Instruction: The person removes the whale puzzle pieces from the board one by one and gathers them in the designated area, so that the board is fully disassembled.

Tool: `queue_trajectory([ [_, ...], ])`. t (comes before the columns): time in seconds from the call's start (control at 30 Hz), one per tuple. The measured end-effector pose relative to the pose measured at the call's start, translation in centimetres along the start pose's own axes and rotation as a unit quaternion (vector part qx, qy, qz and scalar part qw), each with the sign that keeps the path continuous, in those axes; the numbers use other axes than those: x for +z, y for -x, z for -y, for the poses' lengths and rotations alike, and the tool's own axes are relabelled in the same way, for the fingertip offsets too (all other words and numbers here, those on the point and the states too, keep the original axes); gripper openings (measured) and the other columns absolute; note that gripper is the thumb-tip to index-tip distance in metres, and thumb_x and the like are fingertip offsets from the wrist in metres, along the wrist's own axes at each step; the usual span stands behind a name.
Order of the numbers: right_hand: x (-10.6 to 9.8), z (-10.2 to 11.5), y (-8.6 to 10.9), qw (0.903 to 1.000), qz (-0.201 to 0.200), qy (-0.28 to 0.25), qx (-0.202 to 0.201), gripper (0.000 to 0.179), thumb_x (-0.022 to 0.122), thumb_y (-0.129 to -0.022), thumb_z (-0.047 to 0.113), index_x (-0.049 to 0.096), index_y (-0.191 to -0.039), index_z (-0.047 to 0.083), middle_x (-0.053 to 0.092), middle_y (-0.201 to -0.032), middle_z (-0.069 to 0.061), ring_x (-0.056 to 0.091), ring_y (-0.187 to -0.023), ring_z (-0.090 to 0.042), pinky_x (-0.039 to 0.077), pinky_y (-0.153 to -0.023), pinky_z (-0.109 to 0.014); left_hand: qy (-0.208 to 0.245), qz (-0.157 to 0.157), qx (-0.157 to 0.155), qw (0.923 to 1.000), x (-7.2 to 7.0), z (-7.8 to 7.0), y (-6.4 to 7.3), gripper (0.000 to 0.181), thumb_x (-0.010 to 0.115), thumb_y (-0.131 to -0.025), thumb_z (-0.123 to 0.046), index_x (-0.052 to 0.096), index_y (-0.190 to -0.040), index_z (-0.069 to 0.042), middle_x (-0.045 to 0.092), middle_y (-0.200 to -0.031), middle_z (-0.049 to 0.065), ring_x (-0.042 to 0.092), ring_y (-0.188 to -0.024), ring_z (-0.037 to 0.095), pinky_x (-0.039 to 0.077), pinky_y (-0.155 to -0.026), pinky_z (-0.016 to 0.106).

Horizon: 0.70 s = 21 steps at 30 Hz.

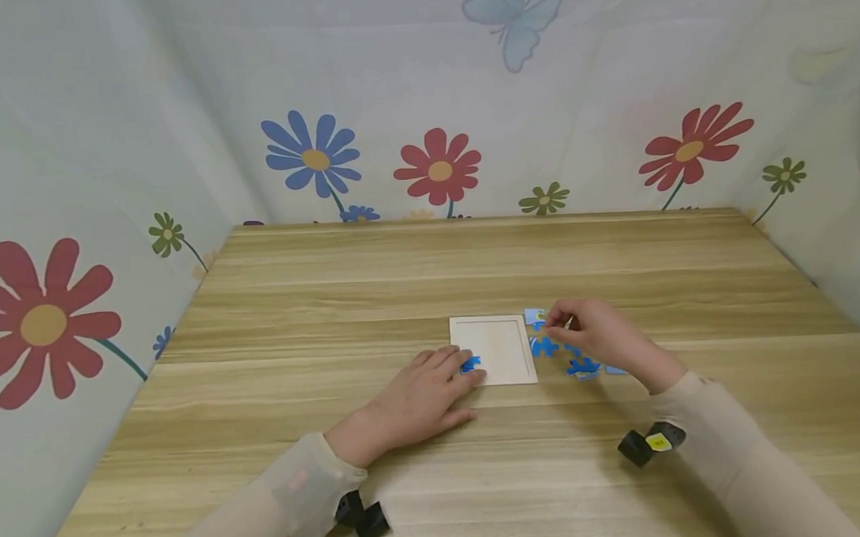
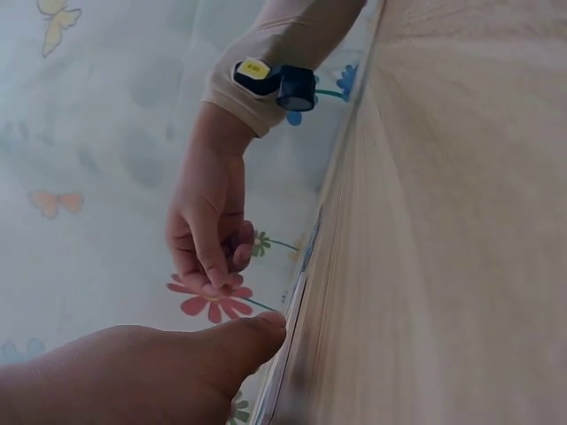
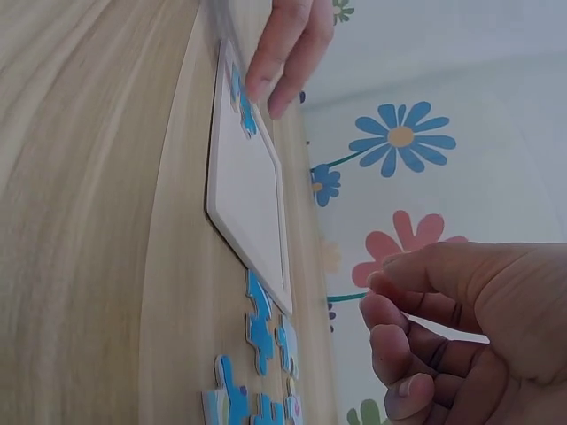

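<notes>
A square wooden puzzle frame [image 1: 502, 349] lies flat on the table. Blue puzzle pieces [image 3: 246, 111] sit in its left end, with the fingertips of my left hand [image 1: 419, 393] resting at them. That hand is spread low, its fingers reaching over the frame's near left edge. Above the loose blue pieces [image 1: 545, 346] on the right side of the frame hovers my right hand [image 1: 599, 333]. Its thumb and index fingertip meet and the other fingers curl in, as the right wrist view [image 3: 443, 328] shows. No piece shows between those fingertips.
More loose pieces [image 1: 583, 366] lie to the right of the frame, partly under the right hand. A pale blue piece [image 1: 534, 316] touches the frame's far right corner. The wooden table [image 1: 373, 287] ends at a flower-printed curtain [image 1: 379, 86].
</notes>
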State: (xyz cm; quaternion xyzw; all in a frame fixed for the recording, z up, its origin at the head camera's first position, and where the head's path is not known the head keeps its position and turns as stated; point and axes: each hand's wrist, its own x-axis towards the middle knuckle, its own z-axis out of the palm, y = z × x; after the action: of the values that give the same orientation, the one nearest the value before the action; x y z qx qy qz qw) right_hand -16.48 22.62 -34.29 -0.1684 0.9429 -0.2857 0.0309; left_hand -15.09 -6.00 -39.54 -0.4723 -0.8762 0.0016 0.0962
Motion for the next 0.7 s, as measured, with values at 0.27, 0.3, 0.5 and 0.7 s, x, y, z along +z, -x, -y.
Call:
queue_trajectory([
  [0.27,0.3,0.7,-0.6,0.9998,0.008,-0.016,-0.012,0.006,0.063,-0.092,0.011,0.065,-0.091,0.006,0.064,-0.082,-0.004,0.046,-0.063,-0.012,0.039,-0.058,-0.022,-0.018,-0.032,-0.010,0.9993,-0.4,1.1,-0.2,0.048,0.060,-0.092,-0.045,0.057,-0.132,-0.020,0.052,-0.139,0.012,0.046,-0.132,0.031,0.037,-0.110,0.044],
  [0.3,0.4,0.8,-0.7,0.9998,0.007,-0.015,-0.014,0.006,0.063,-0.092,0.012,0.066,-0.090,0.007,0.064,-0.082,-0.004,0.047,-0.064,-0.012,0.040,-0.058,-0.022,-0.016,-0.030,-0.013,0.9994,-0.4,1.3,-0.1,0.048,0.060,-0.092,-0.045,0.056,-0.132,-0.019,0.052,-0.140,0.012,0.046,-0.132,0.031,0.037,-0.110,0.044],
  [0.5,1.1,1.0,-1.2,0.9995,0.009,-0.019,-0.022,0.005,0.064,-0.091,0.012,0.066,-0.090,0.007,0.064,-0.081,-0.003,0.050,-0.065,-0.013,0.042,-0.060,-0.022,-0.001,-0.020,-0.033,0.9993,0.0,2.1,-0.1,0.052,0.059,-0.092,-0.046,0.054,-0.136,-0.018,0.049,-0.143,0.012,0.045,-0.133,0.029,0.034,-0.113,0.046],
  [0.7,1.9,1.2,-1.8,0.9988,0.014,-0.039,-0.026,0.006,0.063,-0.092,0.011,0.066,-0.089,0.007,0.065,-0.081,-0.004,0.049,-0.064,-0.012,0.042,-0.058,-0.021,0.008,-0.030,-0.041,0.9987,0.7,2.8,-0.2,0.053,0.059,-0.092,-0.047,0.055,-0.136,-0.018,0.049,-0.143,0.011,0.044,-0.132,0.028,0.033,-0.113,0.046],
])
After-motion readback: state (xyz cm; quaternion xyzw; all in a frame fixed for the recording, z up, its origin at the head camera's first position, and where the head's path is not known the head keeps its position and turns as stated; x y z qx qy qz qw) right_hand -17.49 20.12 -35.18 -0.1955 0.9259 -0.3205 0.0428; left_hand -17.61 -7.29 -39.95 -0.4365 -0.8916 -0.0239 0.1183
